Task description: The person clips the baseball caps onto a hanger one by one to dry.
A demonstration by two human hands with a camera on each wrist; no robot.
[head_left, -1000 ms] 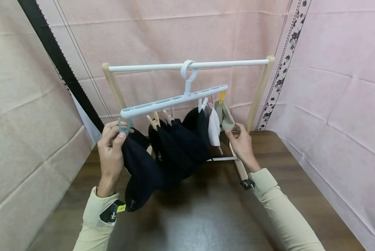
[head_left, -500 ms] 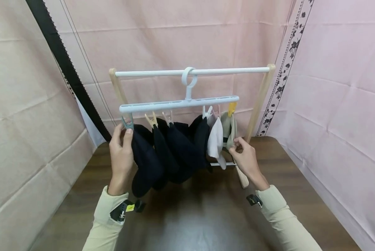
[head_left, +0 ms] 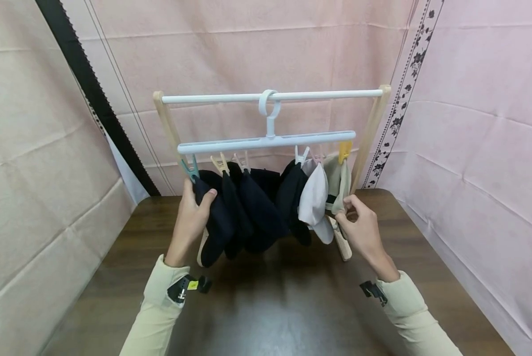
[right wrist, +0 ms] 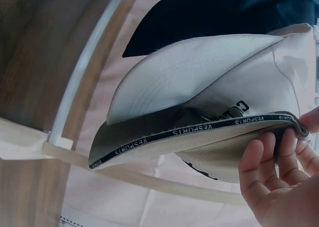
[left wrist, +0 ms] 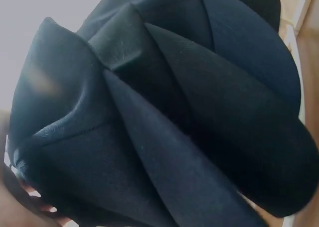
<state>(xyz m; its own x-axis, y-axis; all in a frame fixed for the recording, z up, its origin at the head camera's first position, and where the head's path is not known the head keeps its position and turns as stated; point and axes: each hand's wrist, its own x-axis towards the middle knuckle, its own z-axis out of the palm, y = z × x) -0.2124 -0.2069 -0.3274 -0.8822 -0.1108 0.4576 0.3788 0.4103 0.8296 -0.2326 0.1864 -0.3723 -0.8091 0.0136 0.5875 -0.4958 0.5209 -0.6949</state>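
Observation:
A light blue hanger (head_left: 270,142) hangs by its ring hook from a rack's top bar, with coloured clips along it. At its left end, a teal clip (head_left: 192,170) holds a dark navy cap (head_left: 217,217). My left hand (head_left: 191,217) grips this cap below the clip, thumb in front, fingers partly hidden behind. Under the yellow clip (head_left: 345,151) at the right end hangs a beige cap (head_left: 337,180); my right hand (right wrist: 284,172) pinches its edge between thumb and fingers. Between them hang several dark caps (head_left: 261,212) and a whitish cap (head_left: 315,198).
The rack has pale wooden side posts (head_left: 375,128) and a white top bar (head_left: 212,99). It stands on a brown wooden table (head_left: 266,306). Pink-white cloth (head_left: 292,54) surrounds the table at the back and sides.
The hanger has swung from tilted to nearly level. My left hand has gone from the teal clip down onto the navy cap. My right hand has moved right and down, pinching the beige cap's edge.

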